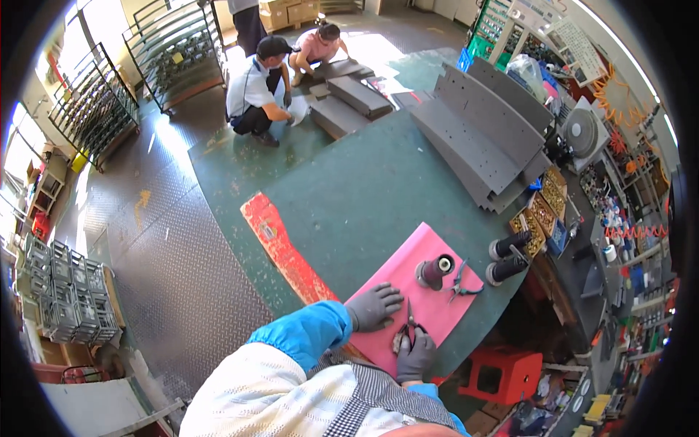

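Note:
On the green tabletop (320,204) a pink sheet (397,266) lies in front of me. My left hand (376,308), in a grey glove, rests flat on the sheet's left part with its fingers spread. Closer to my body, my right hand (416,354), also gloved in grey, is closed around scissors (410,319); their narrow tip points away from me over the sheet. The fingers partly hide the handles. A spool (435,272) wound with dark purplish thread stands upright on the sheet. Beside it lie pliers (460,285) with teal handles.
A worn red bar (280,244) runs along the table's left side. Two black cylinders (507,269) stand at the right, near bins of small parts (542,211). Bent grey metal panels (484,124) occupy the far right. Two people (258,95) crouch beyond the table. A red stool (506,375) stands below.

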Demonstrator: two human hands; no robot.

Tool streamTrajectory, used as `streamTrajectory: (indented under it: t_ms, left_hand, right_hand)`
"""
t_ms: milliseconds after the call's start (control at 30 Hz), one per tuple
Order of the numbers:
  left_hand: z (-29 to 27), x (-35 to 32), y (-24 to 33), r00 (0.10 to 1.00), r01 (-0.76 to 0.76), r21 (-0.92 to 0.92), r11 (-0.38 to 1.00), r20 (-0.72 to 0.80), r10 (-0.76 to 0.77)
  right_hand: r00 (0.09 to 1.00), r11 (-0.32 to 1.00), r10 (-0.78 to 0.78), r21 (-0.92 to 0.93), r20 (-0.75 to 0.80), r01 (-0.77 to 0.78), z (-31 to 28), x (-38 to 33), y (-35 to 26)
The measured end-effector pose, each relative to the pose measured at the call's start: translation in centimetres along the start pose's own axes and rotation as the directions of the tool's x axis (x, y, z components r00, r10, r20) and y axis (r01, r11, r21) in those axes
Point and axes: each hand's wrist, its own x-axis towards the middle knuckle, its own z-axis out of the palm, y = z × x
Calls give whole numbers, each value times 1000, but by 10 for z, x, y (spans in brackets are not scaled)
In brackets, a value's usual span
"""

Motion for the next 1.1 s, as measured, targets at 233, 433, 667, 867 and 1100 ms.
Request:
streamTrajectory:
  t_ms: [233,433,667,867,1100]
  left_hand:
    - [-2,0,-12,998,-7,-12,1000,-69,6]
    - [2,-7,-7,997,-5,-22,1000,-73,3]
    - [2,-14,-4,995,-8,-34,999,-96,4]
    - [1,-11,-7,994,-23,-39,999,-111,19]
    - [8,-15,-5,995,-12,-55,998,-97,6]
  right_hand:
    - [998,999,-23,-30,-60,21,7,4,-6]
    - [998,999,-20,-30,-67,18,6,-2,-7]
    - [998,999,-18,-42,-58,15,6,-9,-10]
    - [998,999,-13,-53,-58,10,9,-9,-6]
    - [999,999,18,-48,-40,-20,12,-19,-3]
